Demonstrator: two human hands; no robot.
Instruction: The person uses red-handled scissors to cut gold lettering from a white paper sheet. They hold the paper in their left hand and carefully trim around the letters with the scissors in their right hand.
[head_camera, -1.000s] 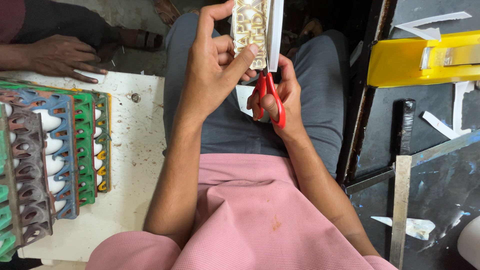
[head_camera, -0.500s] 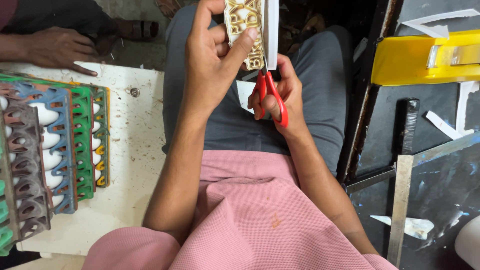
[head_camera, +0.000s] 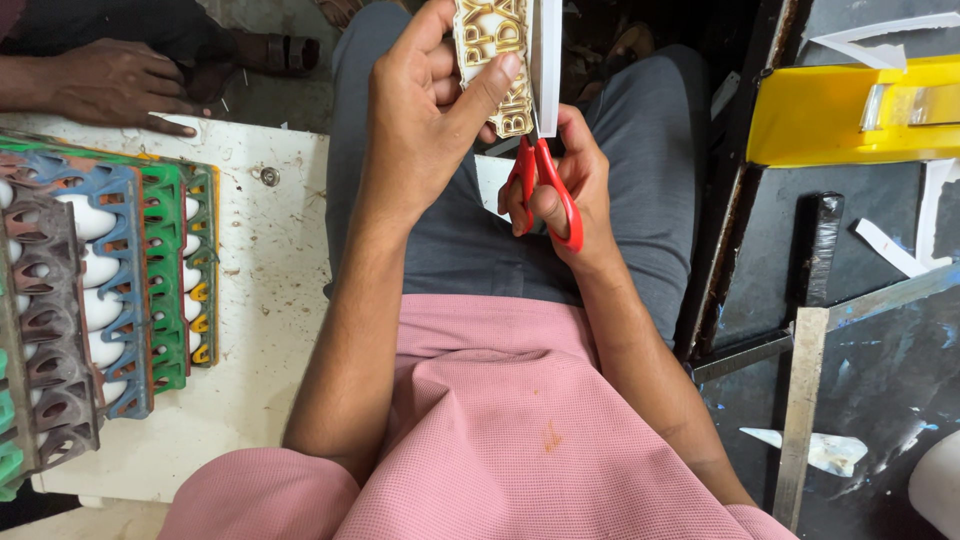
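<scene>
A: Head view. Surface, room?

B: Person sits over grey-trousered lap (head_camera: 470, 250), pink shirt. Left of the lap, a stained white board (head_camera: 260, 300) carrying stacked coloured cutout sheets (head_camera: 100, 280), blue, green, grey. Another person's hand (head_camera: 110, 85) rests at the board's far edge. Right of the lap, a dark worktop (head_camera: 880, 340) with a metal ruler (head_camera: 800, 410), paper scraps, a yellow tape dispenser (head_camera: 850, 110).

A: The piece?

B: Gold cutout lettering card (head_camera: 490, 50), above the lap at top centre, partly out of frame. Long axis runs away from the person, near vertical in frame; a white strip (head_camera: 550, 60) runs along its right edge.

A: Hands?

B: Left hand (head_camera: 425, 120) pinches the card, thumb on its face. Right hand (head_camera: 570, 180) grips red-handled scissors (head_camera: 545, 185), fingers through loops, blades pointing up at the card's lower edge. Blade gap: cannot tell.
</scene>
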